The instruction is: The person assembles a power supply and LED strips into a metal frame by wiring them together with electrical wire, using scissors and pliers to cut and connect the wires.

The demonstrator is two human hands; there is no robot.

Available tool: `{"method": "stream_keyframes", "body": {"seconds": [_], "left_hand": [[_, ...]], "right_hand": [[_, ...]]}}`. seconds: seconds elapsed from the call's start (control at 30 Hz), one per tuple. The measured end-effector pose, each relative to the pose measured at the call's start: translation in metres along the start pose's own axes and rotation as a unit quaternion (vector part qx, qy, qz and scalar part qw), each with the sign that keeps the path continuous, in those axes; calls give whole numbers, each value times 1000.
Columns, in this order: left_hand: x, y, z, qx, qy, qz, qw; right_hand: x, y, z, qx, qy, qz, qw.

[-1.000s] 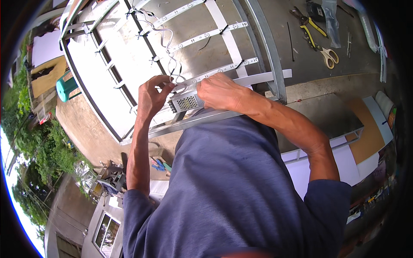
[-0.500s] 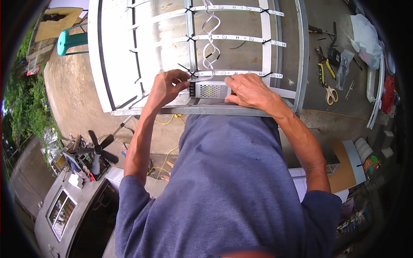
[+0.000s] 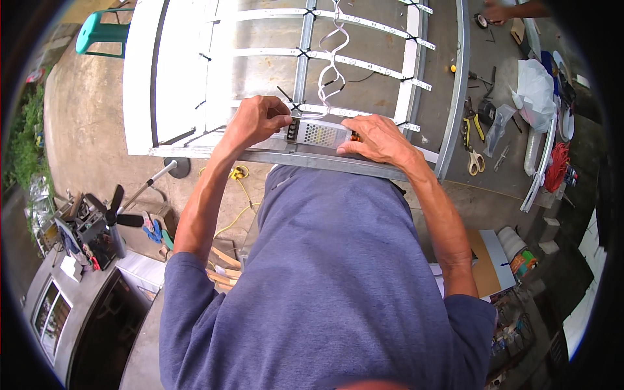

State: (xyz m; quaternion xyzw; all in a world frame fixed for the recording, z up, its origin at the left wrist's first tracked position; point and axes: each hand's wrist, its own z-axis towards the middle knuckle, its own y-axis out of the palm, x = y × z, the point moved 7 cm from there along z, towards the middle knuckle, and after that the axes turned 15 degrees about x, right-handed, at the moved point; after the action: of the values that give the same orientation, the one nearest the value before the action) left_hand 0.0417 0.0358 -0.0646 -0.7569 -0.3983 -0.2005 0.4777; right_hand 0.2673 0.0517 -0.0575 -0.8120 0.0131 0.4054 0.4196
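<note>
A silver power supply (image 3: pixel 322 134) with a perforated cover lies against the near rail of a metal frame (image 3: pixel 292 158). My right hand (image 3: pixel 383 140) grips its right end between thumb and fingers. At its left end is a black terminal block (image 3: pixel 293 130). Beside that block my left hand (image 3: pixel 257 122) is closed in a pinch; whatever its fingertips hold is too small to make out. White LED strips (image 3: pixel 364 64) cross the frame, tied with black zip ties (image 3: pixel 303 53). A twisted white wire (image 3: pixel 323 78) runs down toward the power supply.
Yellow-handled pliers (image 3: pixel 473 127), scissors (image 3: pixel 476 162) and a plastic bag (image 3: pixel 536 97) lie to the right. Another person's hand (image 3: pixel 497 13) shows at far right. A green stool (image 3: pixel 101 34), a fan (image 3: pixel 116 211) and a yellow cord (image 3: pixel 244 195) are around the left side.
The whole view has turned slightly, so the frame appears tilted. Another person's hand has come into sight at upper right. My hands stay at the power supply's two ends.
</note>
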Motion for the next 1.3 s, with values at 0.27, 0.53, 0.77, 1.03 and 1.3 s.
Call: {"method": "stream_keyframes", "body": {"seconds": [0.27,0.53,0.77,1.03,1.3], "left_hand": [[1,1,11,17,36,-29,999],[-1,2,7,0,38,-25,999],[-1,0,5,7,50,-18,999],[4,1,12,12,85,-28,996],[0,6,7,15,105,5,994]], "right_hand": [[5,-8,8,31,-11,7,999],[3,-6,-1,100,-26,47,994],[7,6,4,19,-17,17,1000],[11,-1,8,27,-6,15,1000],[14,6,6,21,10,32,999]]}}
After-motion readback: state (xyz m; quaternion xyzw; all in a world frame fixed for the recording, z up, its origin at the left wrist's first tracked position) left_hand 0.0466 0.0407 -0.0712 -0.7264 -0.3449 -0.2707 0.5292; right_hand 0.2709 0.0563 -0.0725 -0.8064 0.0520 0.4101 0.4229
